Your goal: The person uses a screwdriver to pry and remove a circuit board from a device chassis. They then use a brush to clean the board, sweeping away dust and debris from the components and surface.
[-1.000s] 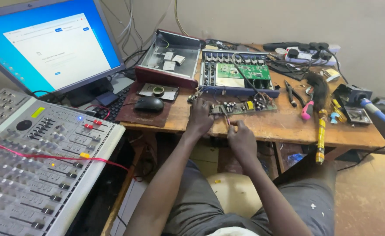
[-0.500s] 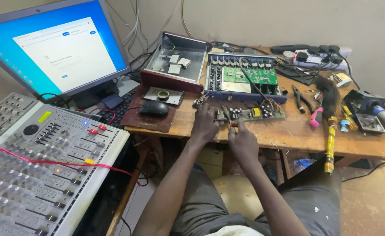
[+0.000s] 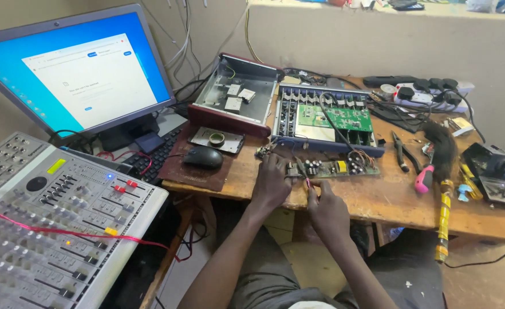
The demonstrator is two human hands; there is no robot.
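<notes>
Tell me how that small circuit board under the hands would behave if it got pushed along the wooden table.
The small circuit board looks thin and rigid, so it would probably slide flat rather than bend or roll. Wires run from it toward the open chassis, so they would likely tug it back. The left hand rests at its end, probably steadying it; its upright parts seem fragile.

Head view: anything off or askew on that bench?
Yes. A red cord lies across the mixing console faders. A yellow-taped stick overhangs the wooden table edge. Both hands, left hand and right hand, work the bare circuit board.
</notes>
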